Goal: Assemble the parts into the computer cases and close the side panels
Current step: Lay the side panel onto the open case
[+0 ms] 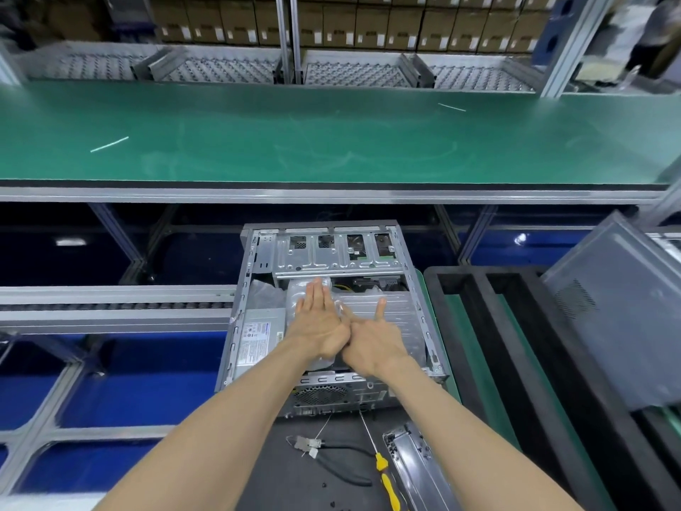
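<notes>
**Both hands flat on the bagged part inside the open case**

So the case (331, 319) is lying on its side on the bench, open side up, sitting between the roller track on the left and a black foam rack (475, 326) on the right. Both hands are reaching into it.

The left hand (320, 324) is lying flat with its fingers straight and close together, pressing down on a plastic-wrapped part (383, 307) that's sitting in the middle of the case. The right hand (372, 341) is touching the left one at the thumb side, with one finger stretching out straight over the plastic; the rest of its fingers are hiding behind the hand, so I can't tell how they're lying.

Inside the case, the power supply (258, 339) is sitting to the left of the hands, and the drive cage (335, 254) is running across the far end.

A side panel (619, 326) is leaning tilted over the rack on the right. Near the bottom edge, a yellow-handled screwdriver (383, 470) and black pliers (339, 462) are lying just in front of the case. The green belt (331, 138) is stretching across behind it all.
</notes>
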